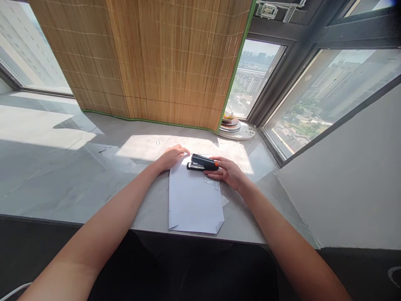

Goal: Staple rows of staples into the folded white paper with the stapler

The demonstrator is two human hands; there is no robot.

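A black stapler [204,162] with an orange part at its rear lies over the upper part of a white sheaf of paper [194,205]. My right hand [228,172] grips the stapler's rear end, thumb side above and fingers below. Its jaw points left and stands apart from the base. At the paper's upper left corner rests my left hand [173,157], its fingers stretched toward the top edge. Rows of staples [212,182] lie on the paper just below the stapler. The paper's two near corners are folded or curled.
Loose staples [158,143] and another small cluster of staples [105,149] lie on the pale marble-patterned counter [72,179]. A bamboo blind [156,62] hangs behind. Stacked plates [233,125] stand by the windows at the back right, and a white wall [351,184] bounds the right side.
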